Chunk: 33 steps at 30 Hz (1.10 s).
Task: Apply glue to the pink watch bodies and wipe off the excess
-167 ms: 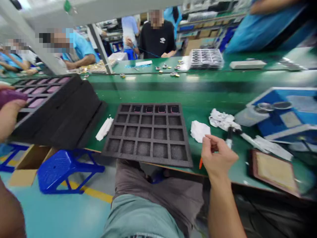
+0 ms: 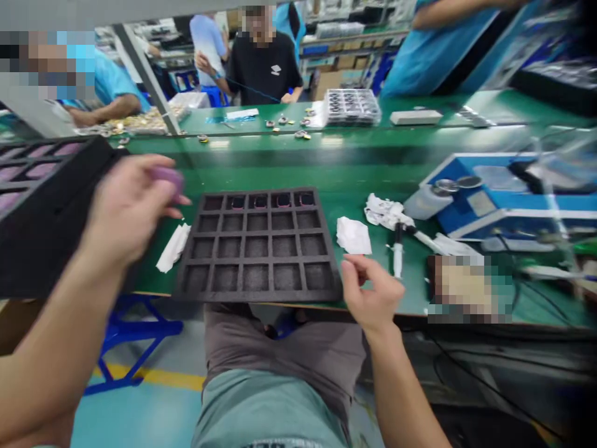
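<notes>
My left hand (image 2: 125, 205), a little blurred, is closed around a small purple rounded piece (image 2: 168, 180) that looks like a watch body. It hovers between the stack of dark foam trays (image 2: 60, 230) and the foam tray (image 2: 259, 297) in front of me. In the back row of that tray sit several square watch bodies (image 2: 260, 200) with dark faces and pink rims. Just off the tray's right front corner, my right hand (image 2: 373, 289) pinches a thin orange stick (image 2: 359, 256), mostly hidden by the fingers.
White paper (image 2: 353, 235) and crumpled tissue (image 2: 385, 211) lie right of the tray, near a syringe-like tube (image 2: 398, 252), a bottle (image 2: 426, 199) and a blue box (image 2: 466, 214). Folded tissue (image 2: 173, 247) lies left. A blue stool (image 2: 135, 336) stands below; co-workers sit across the bench.
My left hand has moved right with the purple piece, away from the stacked trays to the near tray's left side. My right hand has come closer to the tray. The view has turned right.
</notes>
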Each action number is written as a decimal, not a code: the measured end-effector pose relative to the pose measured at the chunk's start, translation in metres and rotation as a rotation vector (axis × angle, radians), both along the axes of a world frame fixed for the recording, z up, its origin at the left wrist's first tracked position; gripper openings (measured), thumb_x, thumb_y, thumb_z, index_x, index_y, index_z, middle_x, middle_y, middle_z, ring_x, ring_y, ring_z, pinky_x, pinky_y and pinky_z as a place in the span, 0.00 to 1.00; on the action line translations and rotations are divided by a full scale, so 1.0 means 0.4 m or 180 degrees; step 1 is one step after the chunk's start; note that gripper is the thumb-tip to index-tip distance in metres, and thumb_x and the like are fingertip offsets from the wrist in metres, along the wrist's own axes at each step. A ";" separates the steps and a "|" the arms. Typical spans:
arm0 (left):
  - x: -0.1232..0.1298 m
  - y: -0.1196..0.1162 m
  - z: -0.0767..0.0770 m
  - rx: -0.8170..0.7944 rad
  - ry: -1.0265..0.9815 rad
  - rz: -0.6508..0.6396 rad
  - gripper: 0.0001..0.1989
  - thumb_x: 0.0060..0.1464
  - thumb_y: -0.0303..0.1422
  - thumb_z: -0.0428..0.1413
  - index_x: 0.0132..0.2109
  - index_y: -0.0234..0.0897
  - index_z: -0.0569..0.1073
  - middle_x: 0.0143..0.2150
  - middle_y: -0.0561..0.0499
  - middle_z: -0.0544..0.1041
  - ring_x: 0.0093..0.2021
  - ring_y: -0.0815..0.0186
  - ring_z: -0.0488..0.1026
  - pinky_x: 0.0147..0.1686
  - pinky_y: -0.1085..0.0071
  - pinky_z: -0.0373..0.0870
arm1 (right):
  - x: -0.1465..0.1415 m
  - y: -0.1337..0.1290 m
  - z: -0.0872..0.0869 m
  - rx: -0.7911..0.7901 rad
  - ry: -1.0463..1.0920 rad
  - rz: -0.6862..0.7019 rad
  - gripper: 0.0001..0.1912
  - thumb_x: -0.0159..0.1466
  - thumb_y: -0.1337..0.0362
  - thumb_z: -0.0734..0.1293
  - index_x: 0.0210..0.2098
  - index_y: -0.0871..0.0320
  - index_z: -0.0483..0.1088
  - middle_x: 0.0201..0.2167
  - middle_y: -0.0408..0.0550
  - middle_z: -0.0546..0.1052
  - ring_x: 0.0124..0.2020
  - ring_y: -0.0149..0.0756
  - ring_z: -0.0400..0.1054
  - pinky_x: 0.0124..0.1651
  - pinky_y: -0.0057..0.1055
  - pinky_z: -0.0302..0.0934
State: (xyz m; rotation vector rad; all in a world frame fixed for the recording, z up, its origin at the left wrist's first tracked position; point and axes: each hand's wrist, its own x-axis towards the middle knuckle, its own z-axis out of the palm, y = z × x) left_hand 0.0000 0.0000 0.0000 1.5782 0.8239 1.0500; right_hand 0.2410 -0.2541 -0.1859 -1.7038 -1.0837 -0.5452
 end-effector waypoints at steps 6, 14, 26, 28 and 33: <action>0.377 -0.088 -0.219 -0.2037 0.0305 -0.1868 0.11 0.50 0.23 0.66 0.41 0.27 0.75 0.25 0.57 0.66 0.19 0.79 0.59 0.17 0.82 0.50 | 0.016 -0.074 -0.015 -0.0181 0.0401 -0.0799 0.10 0.69 0.60 0.66 0.42 0.59 0.78 0.29 0.46 0.80 0.24 0.29 0.69 0.31 0.28 0.64; 0.431 -0.090 -0.269 -0.2780 0.0369 -0.2640 0.21 0.70 0.37 0.45 0.44 0.25 0.77 0.28 0.49 0.70 0.18 0.74 0.62 0.16 0.79 0.54 | 0.042 -0.119 -0.026 -0.0208 0.1504 -0.1432 0.16 0.67 0.55 0.66 0.47 0.59 0.77 0.34 0.48 0.79 0.25 0.30 0.69 0.29 0.30 0.65; 0.417 -0.098 -0.284 -0.3030 -0.0311 -0.1924 0.17 0.68 0.28 0.47 0.35 0.34 0.79 0.29 0.50 0.79 0.24 0.69 0.74 0.22 0.77 0.74 | 0.008 0.261 0.117 -0.0793 -0.0511 0.0422 0.12 0.69 0.62 0.68 0.50 0.56 0.76 0.51 0.48 0.83 0.50 0.37 0.74 0.56 0.39 0.70; 0.428 -0.088 -0.278 -0.3004 -0.0320 -0.1789 0.18 0.67 0.26 0.47 0.34 0.36 0.79 0.32 0.50 0.82 0.26 0.68 0.76 0.23 0.77 0.77 | 0.034 0.290 0.089 -0.0711 -0.0745 0.0292 0.09 0.70 0.61 0.67 0.45 0.56 0.77 0.46 0.45 0.84 0.47 0.32 0.76 0.54 0.35 0.70; 0.447 -0.079 -0.272 -0.3222 -0.0053 -0.1598 0.17 0.68 0.32 0.48 0.46 0.44 0.83 0.38 0.51 0.86 0.33 0.65 0.82 0.22 0.77 0.79 | 0.065 0.303 0.044 -0.0882 -0.1148 0.0081 0.09 0.69 0.59 0.67 0.40 0.54 0.79 0.46 0.38 0.85 0.45 0.30 0.76 0.53 0.30 0.70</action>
